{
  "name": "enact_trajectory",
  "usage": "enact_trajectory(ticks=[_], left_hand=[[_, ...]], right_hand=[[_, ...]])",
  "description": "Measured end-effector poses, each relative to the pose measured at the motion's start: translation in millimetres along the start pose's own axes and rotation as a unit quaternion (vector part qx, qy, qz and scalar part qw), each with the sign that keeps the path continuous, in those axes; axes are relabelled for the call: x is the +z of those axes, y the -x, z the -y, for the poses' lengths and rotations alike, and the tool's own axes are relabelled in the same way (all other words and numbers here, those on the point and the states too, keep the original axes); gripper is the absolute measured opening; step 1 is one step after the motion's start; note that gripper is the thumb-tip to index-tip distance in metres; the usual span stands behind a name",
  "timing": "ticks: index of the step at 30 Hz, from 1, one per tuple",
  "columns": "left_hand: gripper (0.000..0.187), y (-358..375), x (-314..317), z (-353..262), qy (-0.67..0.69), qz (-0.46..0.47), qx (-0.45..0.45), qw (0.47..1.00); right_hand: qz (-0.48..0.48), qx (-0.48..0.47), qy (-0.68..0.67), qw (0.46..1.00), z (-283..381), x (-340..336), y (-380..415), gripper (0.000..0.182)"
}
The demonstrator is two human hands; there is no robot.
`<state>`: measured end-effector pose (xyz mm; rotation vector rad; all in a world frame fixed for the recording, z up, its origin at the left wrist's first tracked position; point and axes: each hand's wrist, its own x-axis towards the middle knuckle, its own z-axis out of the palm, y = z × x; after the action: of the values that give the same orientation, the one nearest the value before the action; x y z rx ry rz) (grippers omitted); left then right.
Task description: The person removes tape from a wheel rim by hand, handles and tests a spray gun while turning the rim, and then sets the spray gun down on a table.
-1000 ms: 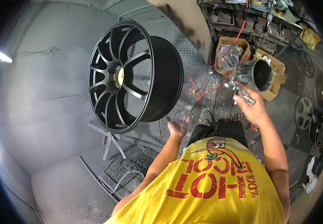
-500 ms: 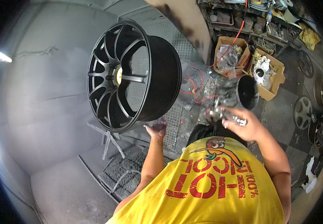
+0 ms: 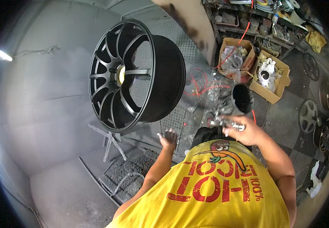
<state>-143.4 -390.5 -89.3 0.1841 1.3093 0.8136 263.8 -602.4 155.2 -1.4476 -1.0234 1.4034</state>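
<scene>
A dark multi-spoke wheel rim (image 3: 166,76) with a yellow centre stands upright, tilted, at the upper middle. Just below its lower edge is my left hand (image 3: 168,139), fingers spread, holding nothing and apart from the rim. My right hand (image 3: 242,130), right of the middle, is wrapped round a metal spray gun (image 3: 231,124) with a dark cup (image 3: 242,98) on its far side. The cup's mouth faces right and its body is blurred. A red hose (image 3: 254,116) shows beside the cup.
Two cardboard boxes (image 3: 282,84) of plastic and paper sit on the floor. Behind them is a cluttered shelf (image 3: 234,28). Several other wheels (image 3: 307,116) lean at the right. A grey stand (image 3: 113,146) and a dusty grille (image 3: 134,171) lie below the rim.
My left hand has come down and right, away from the rim's lower edge. My right hand has moved slightly left with the spray gun, and the cup has shifted left and down.
</scene>
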Motion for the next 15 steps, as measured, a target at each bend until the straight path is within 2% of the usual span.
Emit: enact_trajectory(ticks=[1,3,5,6,9,11,13,15], left_hand=[[0.088,5.0,9.6,12.3,0.015,0.009,-0.026,1.0],[0.085,31.6,42.2,25.8,-0.014,0.015,-0.052,0.998],[0.085,33.3,56.3,34.6,-0.015,0.086,-0.076,0.993],[0.085,37.6,69.1,34.7,-0.014,0.087,-0.076,0.993],[0.086,40.4,108.2,31.4,0.037,0.096,-0.08,0.991],[0.086,29.4,117.3,21.4,0.119,0.121,-0.045,0.984],[0.089,34.5,125.6,8.7,0.125,0.137,-0.013,0.983],[0.093,44.3,129.3,-7.9,0.172,0.053,0.029,0.983]], right_hand=[[0.032,-0.017,-0.022,0.999,-7.6,5.2,-2.6,0.047],[0.032,-0.024,-0.003,0.999,-9.7,10.2,-7.1,0.046],[-0.067,-0.054,0.08,0.993,-9.4,0.8,-12.3,0.044],[-0.099,-0.051,0.078,0.991,-9.4,-6.8,-15.0,0.043],[-0.216,-0.118,0.104,0.964,-0.5,-37.2,-23.6,0.041],[-0.246,-0.058,0.036,0.967,8.4,-47.9,-27.2,0.041],[-0.254,-0.045,0.017,0.966,14.8,-47.0,-24.6,0.041],[-0.298,-0.148,0.043,0.942,7.6,-40.0,-25.3,0.041]])
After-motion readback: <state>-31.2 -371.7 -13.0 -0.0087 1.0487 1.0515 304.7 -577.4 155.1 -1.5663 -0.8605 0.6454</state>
